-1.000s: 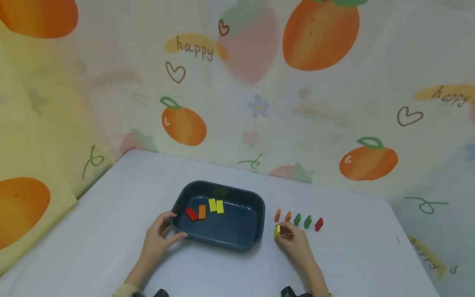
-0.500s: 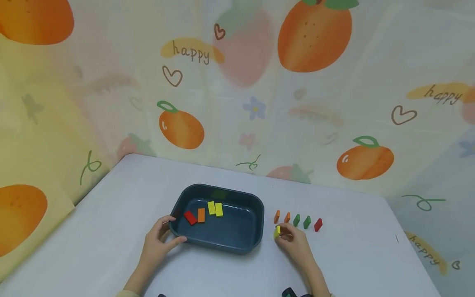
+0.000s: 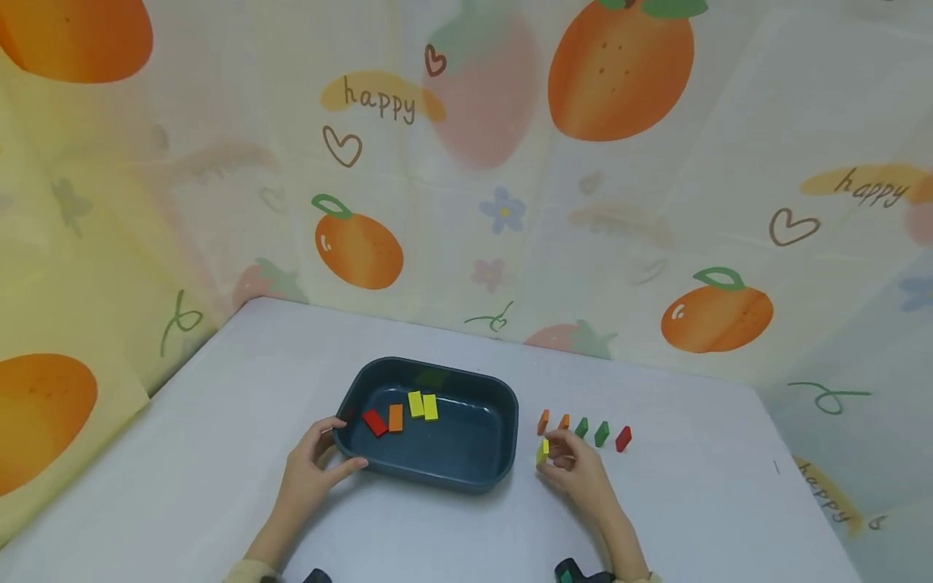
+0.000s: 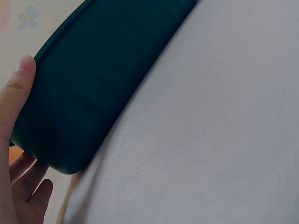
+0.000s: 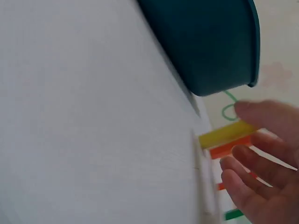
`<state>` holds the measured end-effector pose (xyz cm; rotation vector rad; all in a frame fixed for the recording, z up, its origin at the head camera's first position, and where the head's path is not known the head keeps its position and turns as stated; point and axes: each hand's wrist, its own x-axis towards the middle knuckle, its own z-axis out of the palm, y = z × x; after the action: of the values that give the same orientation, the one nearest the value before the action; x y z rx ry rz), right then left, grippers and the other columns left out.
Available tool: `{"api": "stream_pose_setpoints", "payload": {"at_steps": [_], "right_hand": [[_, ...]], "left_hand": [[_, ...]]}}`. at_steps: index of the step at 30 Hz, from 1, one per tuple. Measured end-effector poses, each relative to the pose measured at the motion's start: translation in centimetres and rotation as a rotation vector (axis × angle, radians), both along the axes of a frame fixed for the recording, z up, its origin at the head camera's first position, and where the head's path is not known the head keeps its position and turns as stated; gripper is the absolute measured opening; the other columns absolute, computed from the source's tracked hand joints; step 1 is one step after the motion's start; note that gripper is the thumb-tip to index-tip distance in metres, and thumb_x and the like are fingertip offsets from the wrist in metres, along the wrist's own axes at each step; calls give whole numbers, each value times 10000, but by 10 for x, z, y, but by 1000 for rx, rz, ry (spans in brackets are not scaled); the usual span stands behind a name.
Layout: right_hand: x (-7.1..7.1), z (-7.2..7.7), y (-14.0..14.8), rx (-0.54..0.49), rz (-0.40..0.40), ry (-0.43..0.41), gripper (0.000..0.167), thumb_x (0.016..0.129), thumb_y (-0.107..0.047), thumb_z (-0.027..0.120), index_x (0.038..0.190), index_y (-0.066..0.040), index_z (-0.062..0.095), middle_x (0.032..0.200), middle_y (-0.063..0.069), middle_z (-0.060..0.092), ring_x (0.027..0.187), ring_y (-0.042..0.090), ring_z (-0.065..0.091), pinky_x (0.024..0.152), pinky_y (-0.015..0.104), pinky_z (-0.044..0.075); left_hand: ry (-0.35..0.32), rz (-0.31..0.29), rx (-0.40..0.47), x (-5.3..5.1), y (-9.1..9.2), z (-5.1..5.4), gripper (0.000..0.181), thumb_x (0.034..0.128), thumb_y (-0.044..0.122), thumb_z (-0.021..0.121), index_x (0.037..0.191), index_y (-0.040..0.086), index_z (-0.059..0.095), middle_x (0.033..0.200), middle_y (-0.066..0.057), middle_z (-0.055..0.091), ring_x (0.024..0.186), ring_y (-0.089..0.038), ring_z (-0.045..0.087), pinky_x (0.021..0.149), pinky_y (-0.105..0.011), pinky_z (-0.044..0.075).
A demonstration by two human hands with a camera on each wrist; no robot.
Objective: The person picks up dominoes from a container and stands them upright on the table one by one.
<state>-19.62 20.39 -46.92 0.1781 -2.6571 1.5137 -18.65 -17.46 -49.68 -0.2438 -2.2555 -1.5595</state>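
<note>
My left hand (image 3: 308,474) holds a dark teal tray (image 3: 455,453) at its near left corner. In the left wrist view the thumb lies along the tray's wall (image 4: 103,70), with the fingers around the corner. To the tray's right, my right hand (image 3: 581,474) pinches a yellow domino block (image 3: 543,452) upright between thumb and finger; whether its lower end touches the table cannot be told. Inside the tray lie a red domino (image 3: 375,422), an orange one (image 3: 396,418) and two yellow dominoes (image 3: 431,407).
Beyond my right hand stands a row of upright dominoes: two orange (image 3: 543,421), two green (image 3: 601,434) and one red domino (image 3: 623,439). The white table (image 3: 430,534) meets a fruit-printed cloth (image 3: 503,259) at the back and left.
The head view has shifted slightly. Both hands stay almost in place, the left on the tray and the right holding the yellow domino block.
</note>
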Motion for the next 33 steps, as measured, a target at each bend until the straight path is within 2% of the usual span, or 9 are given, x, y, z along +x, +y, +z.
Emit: {"api": "stream_pose_setpoints", "payload": {"at_steps": [3,7,11,14,20,22,26,29,33], "right_hand": [[6,14,3,-5,-9,64,402,707,-41,747,1065,5,570,987,100,591,901,248,548,790,346,499],[13,31,2,-12,3,213,380,699,-3,742,1041,6,579,987,119,595,889,303,548,787,398,495],[11,39,-8,41,44,339,295,715,10,724,984,-12,603,925,57,611,840,264,560,739,390,516],[2,44,-22,97,69,368,232,737,10,704,952,-8,618,896,34,619,821,209,567,706,370,526],[-21,47,-58,258,167,321,170,804,-48,652,963,-2,613,913,67,614,843,182,573,705,307,519],[-28,47,-73,327,207,276,173,830,-83,630,986,-11,612,944,68,609,874,182,567,738,301,508],[-41,41,-104,452,316,210,202,851,-112,609,1033,-26,615,1007,61,608,944,173,556,803,263,476],[-48,36,-121,531,398,186,244,857,-98,600,1091,-30,603,1078,64,598,1015,159,536,865,226,435],[-54,37,-138,667,480,169,304,889,-65,540,1193,-60,563,1221,44,532,1127,142,466,948,220,360]], "left_hand": [[-6,-7,7,-1,2,4,582,600,44,815,1091,-3,506,1193,-192,505,992,-337,532,865,-95,368],[1,-30,1,2,9,16,578,593,-11,803,1084,-45,499,1182,-245,494,990,-382,522,861,-84,362],[16,-51,5,5,17,28,561,586,-56,788,1062,-85,493,1159,-280,493,970,-405,520,861,-99,374],[20,-68,3,3,20,24,558,593,-45,790,1064,-83,495,1158,-276,493,970,-388,523,868,-130,392],[-7,-82,3,-8,16,-3,586,614,64,810,1104,-10,498,1199,-200,490,1005,-343,518,873,-117,381],[-22,-74,9,-4,16,4,580,615,53,808,1102,-11,498,1205,-187,493,1008,-333,517,870,-106,374],[-14,-33,-35,1,8,7,582,611,16,802,1105,-18,497,1180,-197,504,972,-305,528,853,-80,368],[-17,-1,-65,-1,2,-1,592,612,48,811,1114,9,500,1169,-162,516,957,-235,533,844,-65,361],[-34,8,-71,-3,-2,0,598,624,85,813,1128,29,496,1179,-129,514,960,-89,516,843,-58,353]]}}
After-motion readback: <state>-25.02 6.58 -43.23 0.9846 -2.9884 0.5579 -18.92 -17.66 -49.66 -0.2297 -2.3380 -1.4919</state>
